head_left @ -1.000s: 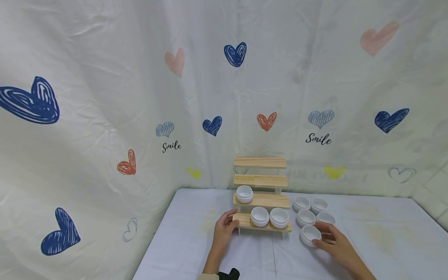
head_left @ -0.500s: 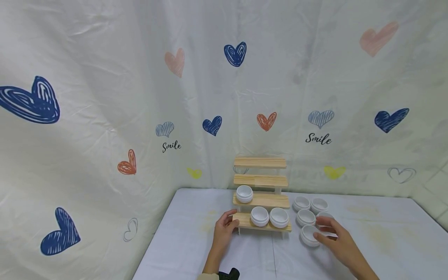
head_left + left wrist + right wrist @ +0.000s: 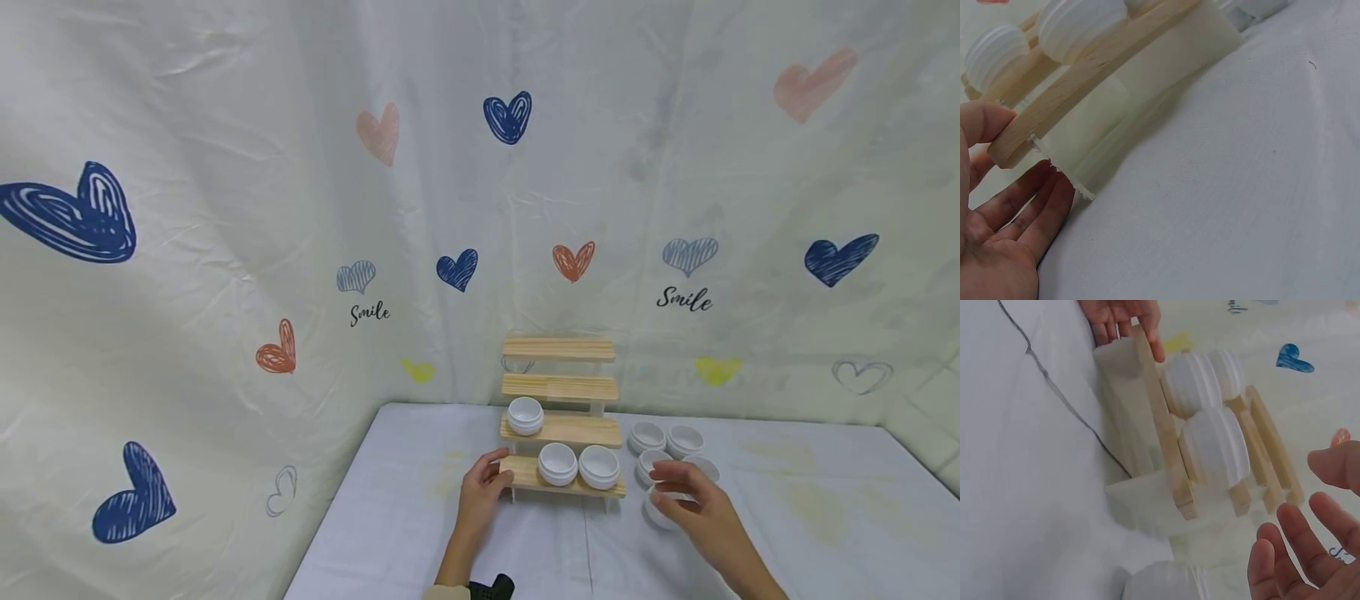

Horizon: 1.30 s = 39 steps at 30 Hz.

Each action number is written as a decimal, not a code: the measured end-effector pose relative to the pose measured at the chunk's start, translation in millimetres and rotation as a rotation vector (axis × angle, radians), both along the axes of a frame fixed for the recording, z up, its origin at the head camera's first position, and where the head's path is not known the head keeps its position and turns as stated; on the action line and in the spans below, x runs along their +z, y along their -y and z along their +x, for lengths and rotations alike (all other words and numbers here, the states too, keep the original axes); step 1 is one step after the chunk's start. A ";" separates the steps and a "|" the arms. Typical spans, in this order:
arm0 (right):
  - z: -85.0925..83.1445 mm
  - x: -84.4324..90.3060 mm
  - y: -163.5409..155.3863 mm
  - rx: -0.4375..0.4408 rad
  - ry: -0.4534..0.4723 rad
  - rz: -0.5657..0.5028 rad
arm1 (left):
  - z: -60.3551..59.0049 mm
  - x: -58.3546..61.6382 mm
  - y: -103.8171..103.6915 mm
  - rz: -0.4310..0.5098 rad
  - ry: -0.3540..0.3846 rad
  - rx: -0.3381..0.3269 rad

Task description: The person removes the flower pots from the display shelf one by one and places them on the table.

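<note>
A tiered wooden display stand (image 3: 559, 429) with pale upright supports stands against the back cloth. My left hand (image 3: 480, 497) grips the left end of its lowest step, thumb and fingers around the board's end in the left wrist view. Two small white ribbed bowls (image 3: 578, 467) sit on that lowest step, and one white bowl (image 3: 525, 415) sits at the left of the step above. My right hand (image 3: 699, 514) hovers over several white bowls (image 3: 666, 439) on the table, partly hiding the nearer ones. Its fingers are spread and hold nothing in the right wrist view.
A white cloth covers the table (image 3: 420, 533), with a crease in front of the stand. Behind hangs a white curtain (image 3: 525, 208) printed with hearts. The two top steps (image 3: 559, 386) of the stand bear nothing.
My right hand has come off the nearest loose bowl and moved slightly left and up, over the group. My left hand has stayed on the stand. The bowls on the steps have not moved.
</note>
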State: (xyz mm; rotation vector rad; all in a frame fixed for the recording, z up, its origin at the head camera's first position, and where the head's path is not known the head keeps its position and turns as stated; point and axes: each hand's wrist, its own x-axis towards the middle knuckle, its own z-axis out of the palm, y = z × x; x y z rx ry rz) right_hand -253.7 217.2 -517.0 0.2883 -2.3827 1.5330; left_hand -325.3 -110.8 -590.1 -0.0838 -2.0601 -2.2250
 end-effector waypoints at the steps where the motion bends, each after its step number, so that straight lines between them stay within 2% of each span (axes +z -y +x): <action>1: 0.2 1.6 2.7 0.009 -0.003 -0.008 | 0.3 0.0 -0.2 0.002 -0.002 -0.002; 9: -7.0 21.2 26.1 0.068 -0.018 -0.015 | -0.2 0.1 -1.8 0.006 0.006 0.005; 17: -21.4 40.9 47.8 0.113 -0.028 0.005 | 0.1 0.5 -1.7 -0.005 0.012 0.008; 26: -34.3 46.5 71.2 0.158 -0.027 -0.001 | -0.1 -1.7 -1.3 -0.011 -0.021 -0.005; 39: -63.3 52.8 101.4 0.192 0.057 0.000 | -0.2 -1.3 -2.3 0.011 -0.029 -0.014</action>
